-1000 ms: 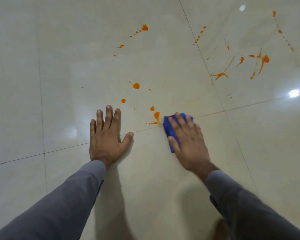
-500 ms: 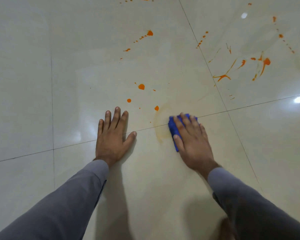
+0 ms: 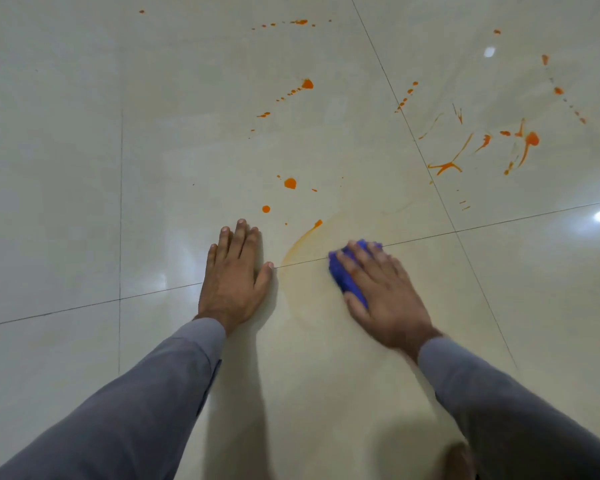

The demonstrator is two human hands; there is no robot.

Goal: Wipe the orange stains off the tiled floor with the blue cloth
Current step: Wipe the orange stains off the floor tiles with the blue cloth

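While the right hand [image 3: 383, 292] presses flat, fingers fairly straight, on the bunched blue cloth [image 3: 347, 278] at the tile joint, the nearest orange spot [image 3: 317, 223] lies at about 11 o'clock from it, with a faint orange smear [image 3: 297, 245] curving between. 2 bigger spots [image 3: 290, 183] sit further out at 11, and a streaky cluster [image 3: 445, 166] at 1 o'clock. Left hand [image 3: 232, 275] rests flat and empty on the floor [image 3: 66, 202], nearer the spots but without the cloth.

Glossy cream floor tiles [image 3: 84, 168] with dark grout lines, reflecting lights
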